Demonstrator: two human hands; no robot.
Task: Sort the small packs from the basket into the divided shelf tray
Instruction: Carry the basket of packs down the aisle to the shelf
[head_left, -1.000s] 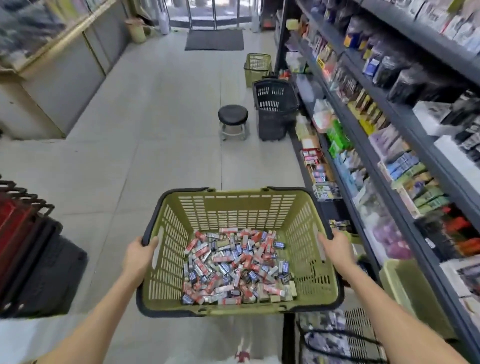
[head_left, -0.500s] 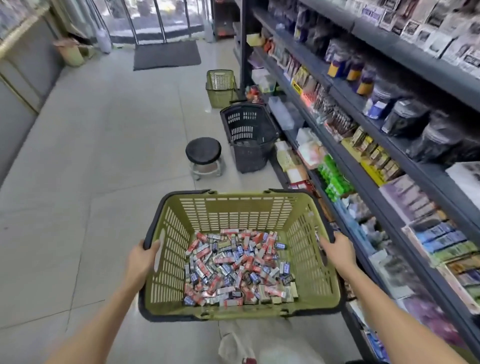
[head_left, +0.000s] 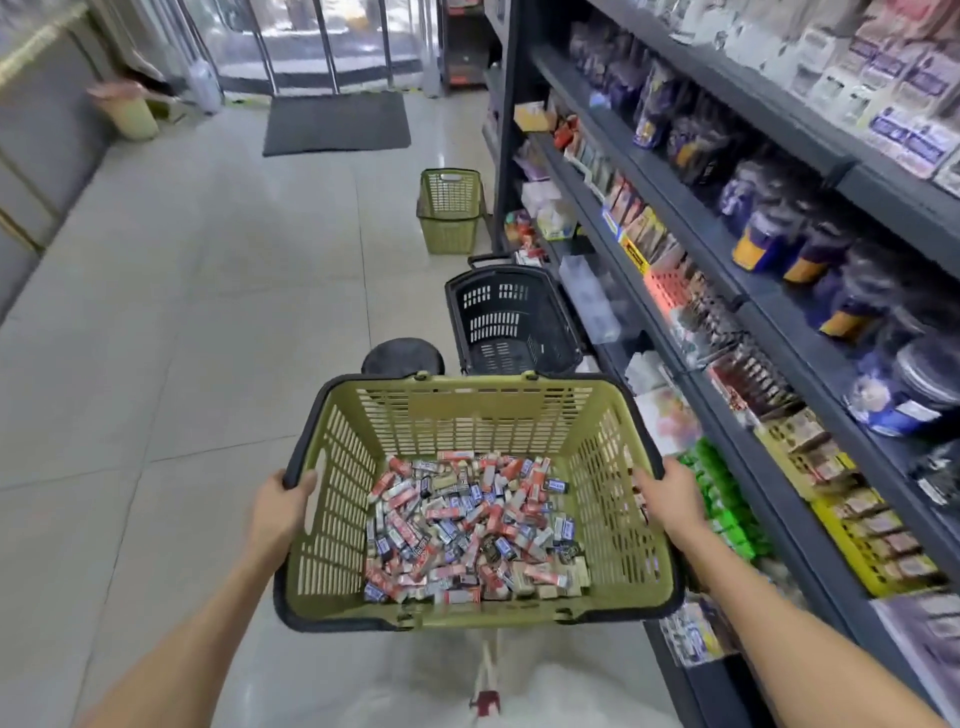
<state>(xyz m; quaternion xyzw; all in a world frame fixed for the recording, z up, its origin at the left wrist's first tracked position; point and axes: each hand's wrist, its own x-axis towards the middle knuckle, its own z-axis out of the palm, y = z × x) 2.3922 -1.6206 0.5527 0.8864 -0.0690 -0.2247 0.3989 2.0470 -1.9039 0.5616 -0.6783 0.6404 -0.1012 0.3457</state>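
Observation:
I carry an olive-green plastic basket (head_left: 483, 410) with a black rim at waist height in a shop aisle. My left hand (head_left: 278, 512) grips its left rim and my right hand (head_left: 672, 501) grips its right rim. A heap of small packs (head_left: 470, 530) in red, white and blue wrappers covers the basket floor. A yellow divided tray (head_left: 852, 551) holding small boxes sits on the shelf to my right. I cannot tell whether this is the tray meant for the packs.
Dark shelves (head_left: 727, 291) full of goods run along the right. On the floor ahead stand a black stool (head_left: 402, 356), a black basket (head_left: 511, 322) and a second green basket (head_left: 449, 210). A door mat (head_left: 337, 122) lies by the glass entrance. A counter (head_left: 36, 135) lines the left.
The view has advanced along the aisle and turned a little right; the stool and black basket are now much closer. Both hands keep the same grip on the basket rim.

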